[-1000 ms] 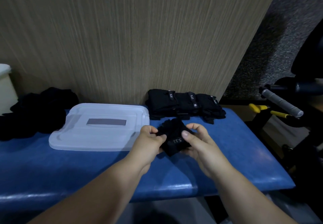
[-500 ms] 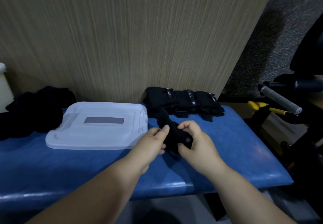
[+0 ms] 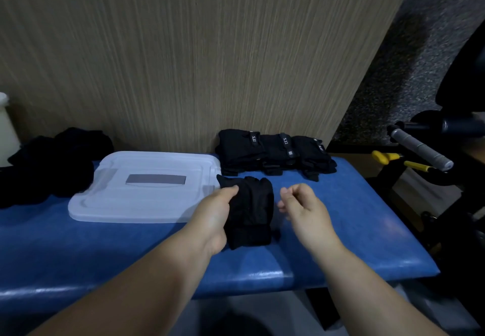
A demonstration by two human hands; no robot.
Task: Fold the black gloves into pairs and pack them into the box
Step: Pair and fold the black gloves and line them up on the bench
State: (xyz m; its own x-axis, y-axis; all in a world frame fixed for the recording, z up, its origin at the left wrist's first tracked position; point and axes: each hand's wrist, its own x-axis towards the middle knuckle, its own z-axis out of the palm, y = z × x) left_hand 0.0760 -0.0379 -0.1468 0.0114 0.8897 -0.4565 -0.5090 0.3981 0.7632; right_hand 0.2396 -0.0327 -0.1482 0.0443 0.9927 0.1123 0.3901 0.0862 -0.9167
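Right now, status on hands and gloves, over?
Left hand grips folded glove pair. Right hand empty, loosely curled. Finished pairs by wall, box lid at left; box not in view.

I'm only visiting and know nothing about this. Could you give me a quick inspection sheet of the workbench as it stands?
Surface: blue padded bench.
Job's things: folded black glove bundle in hand; row of folded black glove pairs by the wall; loose black glove pile at left; translucent white plastic lid lying flat; box itself not seen.
Clutter: nothing seen.
Hands: left hand grips the bundle; right hand is beside it, fingers loosely curled, holding nothing.
Cables: nothing seen.
Surroundings: wood-grain wall panel; grey-gripped bar and yellow handles at right.
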